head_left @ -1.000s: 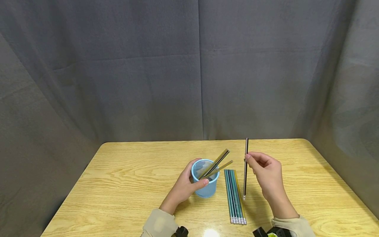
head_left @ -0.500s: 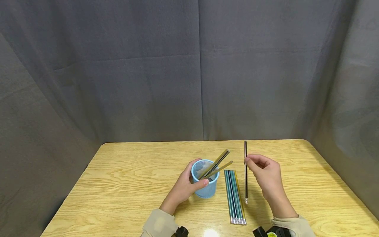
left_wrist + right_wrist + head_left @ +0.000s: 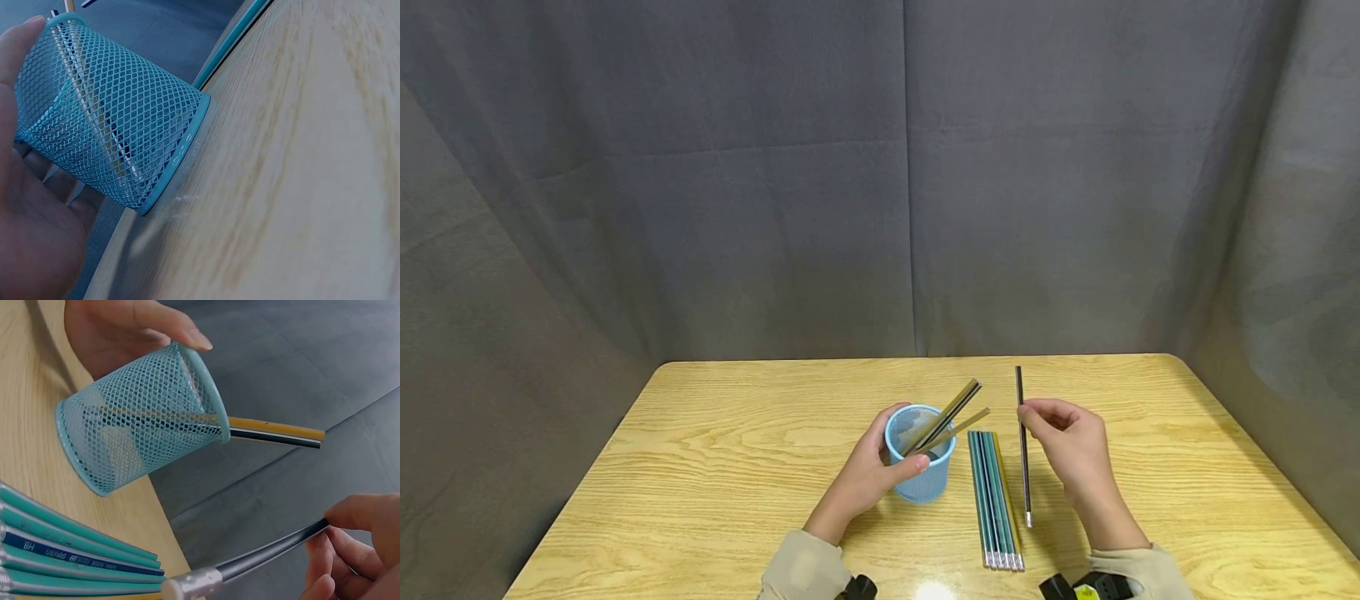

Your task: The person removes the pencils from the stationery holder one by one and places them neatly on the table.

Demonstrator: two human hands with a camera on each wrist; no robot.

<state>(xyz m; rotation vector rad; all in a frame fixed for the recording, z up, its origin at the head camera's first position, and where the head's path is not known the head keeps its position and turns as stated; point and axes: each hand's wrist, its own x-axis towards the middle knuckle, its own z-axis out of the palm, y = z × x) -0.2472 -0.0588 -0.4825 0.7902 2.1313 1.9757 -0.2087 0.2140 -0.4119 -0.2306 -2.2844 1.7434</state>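
Note:
My left hand grips a light-blue mesh pencil cup, fingers round its far side and thumb at the near rim. Several yellow and black pencils lean out of the cup to the right. In the left wrist view the base of the mesh cup sits at the tabletop. My right hand pinches a black pencil between thumb and fingers, its metal-capped eraser end pointing toward me. The right wrist view shows the held black pencil with its eraser end close to the camera.
Between cup and right hand lies a tight row of pencils, mostly green, with a dark blue and a yellow one, eraser ends toward me. The wooden table has grey curtains behind and at both sides.
My right hand has moved slightly toward me and left. The pencil in it has come lower in view, its eraser end swinging right. My left hand and the cup have stayed put.

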